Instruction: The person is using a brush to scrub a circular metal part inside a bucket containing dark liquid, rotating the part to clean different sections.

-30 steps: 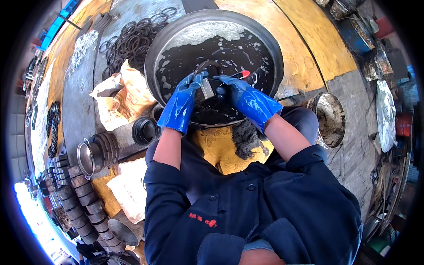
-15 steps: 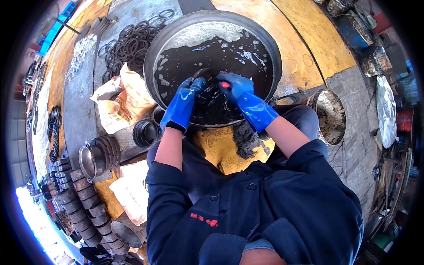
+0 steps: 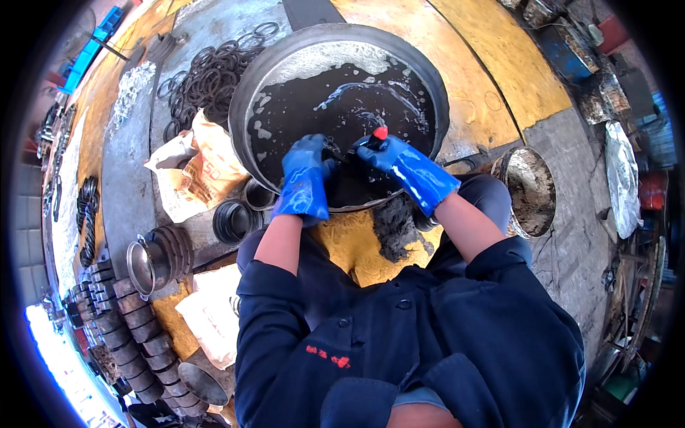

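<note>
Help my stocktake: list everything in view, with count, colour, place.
Basin: one, dark grey, top centre
Liquid: one pool, black, in basin
Tool: one, black and red, over basin
Rings: many, black, left of basin
Sack: one, tan, left of basin
Bucket: one, stained grey, right of basin
Blocks: many, dark brown, lower left
Bag: one, white, lower left
Plastic sheet: one, whitish, far right
Clutter: uncountable, mixed, right edge
Left hand: one, blue-gloved, over basin
Right hand: one, blue-gloved, holding tool
</note>
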Demonstrator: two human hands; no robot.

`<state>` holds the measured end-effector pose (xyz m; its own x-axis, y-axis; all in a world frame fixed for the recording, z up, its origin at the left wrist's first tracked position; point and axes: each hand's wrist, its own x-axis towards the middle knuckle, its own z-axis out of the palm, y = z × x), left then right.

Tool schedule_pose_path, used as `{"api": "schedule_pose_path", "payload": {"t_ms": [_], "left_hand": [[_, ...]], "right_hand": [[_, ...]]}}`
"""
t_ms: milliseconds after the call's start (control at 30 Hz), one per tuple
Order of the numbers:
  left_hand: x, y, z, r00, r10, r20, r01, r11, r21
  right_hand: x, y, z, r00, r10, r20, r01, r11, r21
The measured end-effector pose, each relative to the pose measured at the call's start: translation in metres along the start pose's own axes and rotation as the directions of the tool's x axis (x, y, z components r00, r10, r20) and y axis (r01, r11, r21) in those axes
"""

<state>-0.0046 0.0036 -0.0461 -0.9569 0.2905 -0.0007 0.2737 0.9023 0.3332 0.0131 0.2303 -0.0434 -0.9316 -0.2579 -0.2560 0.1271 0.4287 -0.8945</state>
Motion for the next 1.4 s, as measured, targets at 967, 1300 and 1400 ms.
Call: {"api": "schedule_pose_path", "payload": {"t_ms": [967,1300,1400], "left_hand": [[-0.017,-0.021,0.002,0.998,-0.059,0.021,0.060,0.797,-0.601],[-0.021,-0.003,-0.042,0.927,-0.214,0.307,0.335,0.107,-0.936],[-0.014,-0.005,-0.031,0.931,-0.202,0.304,0.312,0.007,-0.950]], "right_hand": [[0.013,-0.056,0.002,0.949,0.239,-0.207,-0.119,0.877,0.465],[0.010,0.007,0.005,0.920,0.243,-0.308,-0.144,0.940,0.311],[0.029,0.017,0.005,0.929,0.102,-0.357,-0.021,0.974,0.226]]}}
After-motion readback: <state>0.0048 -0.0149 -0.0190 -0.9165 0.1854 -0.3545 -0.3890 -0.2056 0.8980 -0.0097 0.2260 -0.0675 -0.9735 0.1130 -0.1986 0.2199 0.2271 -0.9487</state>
